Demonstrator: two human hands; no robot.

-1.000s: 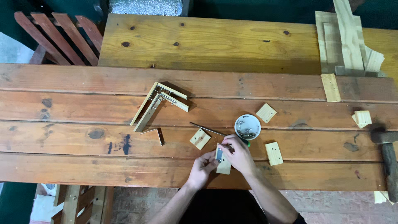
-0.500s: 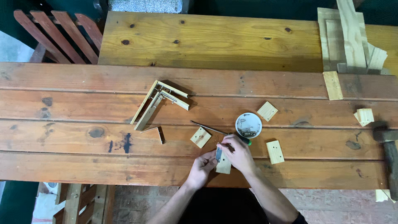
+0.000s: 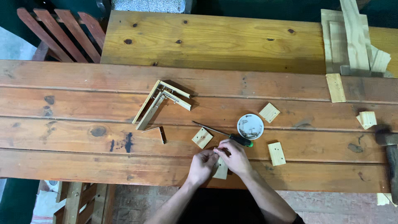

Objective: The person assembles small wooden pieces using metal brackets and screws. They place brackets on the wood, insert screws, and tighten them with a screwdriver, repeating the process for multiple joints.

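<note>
The small wooden block [image 3: 221, 169] lies at the near edge of the workbench [image 3: 83, 161], partly covered by both hands. The left hand [image 3: 202, 163] and the right hand [image 3: 235, 157] meet just above it, fingertips drawn together as if pinching something tiny between them; what that item is cannot be told, being too small and hidden by the fingers.

Just beyond the block a green-handled screwdriver [image 3: 226, 134] rests on the bench, tip pointing away to the left. Beside its handle, farther from the block, stands a round white dish [image 3: 250, 126] holding small metal fasteners. A square wooden piece [image 3: 202, 137] lies just left of the screwdriver shaft; a drilled rectangular piece [image 3: 276, 153] lies right of the block, and another square piece [image 3: 269, 112] sits beyond the dish. Well left of the block is an L-shaped wooden frame [image 3: 159, 101], with a small metal bracket [image 3: 156, 132] nearer.

Risks, as judged: the block sits close to the bench edge, so a push from either hand could send it off. A small pinched part could slip and be lost among the planks' seams. The dish stands near the right hand and could be knocked.
</note>
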